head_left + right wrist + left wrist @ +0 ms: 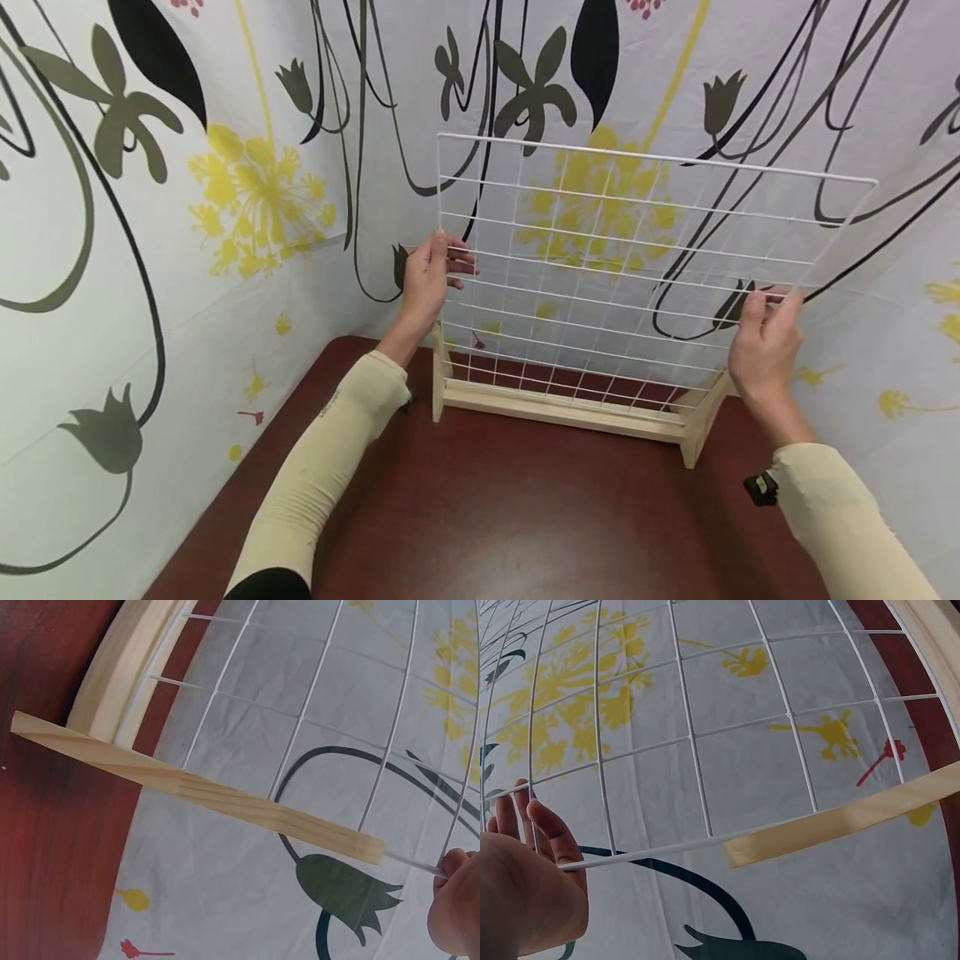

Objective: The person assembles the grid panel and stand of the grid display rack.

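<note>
A white wire grid panel [645, 154] stands in a pale wooden stand [562, 412], leaning back, with its lower edge along the stand's crossbar. My left hand [426, 279] holds the panel's left edge above the stand's side piece [840, 817], thumb in front and fingers reaching behind the wires. On the other side, my right hand [767, 343] pinches the right edge wire, just beyond the end of the other wooden side piece [225, 796]. Only part of the right hand shows in the right wrist view.
The stand rests on a dark red-brown table [525, 500], near its back edge. Behind and to the left hangs a white cloth [225, 333] with printed flowers and stems, close to the panel. Cream sleeves [330, 450] cover both forearms.
</note>
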Available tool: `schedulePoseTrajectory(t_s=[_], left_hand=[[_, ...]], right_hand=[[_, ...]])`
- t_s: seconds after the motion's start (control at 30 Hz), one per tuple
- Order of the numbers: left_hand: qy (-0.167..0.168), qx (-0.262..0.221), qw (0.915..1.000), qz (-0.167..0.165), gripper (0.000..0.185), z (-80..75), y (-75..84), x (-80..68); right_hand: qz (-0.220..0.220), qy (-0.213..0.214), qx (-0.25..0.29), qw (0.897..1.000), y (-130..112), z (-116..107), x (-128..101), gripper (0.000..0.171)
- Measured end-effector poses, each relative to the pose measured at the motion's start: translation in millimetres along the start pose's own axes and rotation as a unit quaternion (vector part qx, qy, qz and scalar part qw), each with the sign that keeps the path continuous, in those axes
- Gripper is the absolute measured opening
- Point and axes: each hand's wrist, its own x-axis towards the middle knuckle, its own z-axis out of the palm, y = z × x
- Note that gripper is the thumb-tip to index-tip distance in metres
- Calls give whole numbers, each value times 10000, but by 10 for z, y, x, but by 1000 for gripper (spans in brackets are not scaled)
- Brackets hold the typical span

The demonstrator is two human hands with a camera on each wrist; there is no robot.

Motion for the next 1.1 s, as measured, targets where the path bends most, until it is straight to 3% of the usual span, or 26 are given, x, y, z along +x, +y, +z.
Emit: schedulePoseTrajectory(t_s=[0.33,0.57,1.1], left_hand=[[126,138,9998,-60,49,-42,-174,-24],[-48,112,9999,114,52,-60,-243,-10],[8,121,9990,425,49,-82,-390,69]], right_hand=[[-16,-122,-209,9997,55,79,-70,7],[-130,-63,-205,9997,57,96,-89,12],[76,-101,-440,9990,83,152,-144,37]])
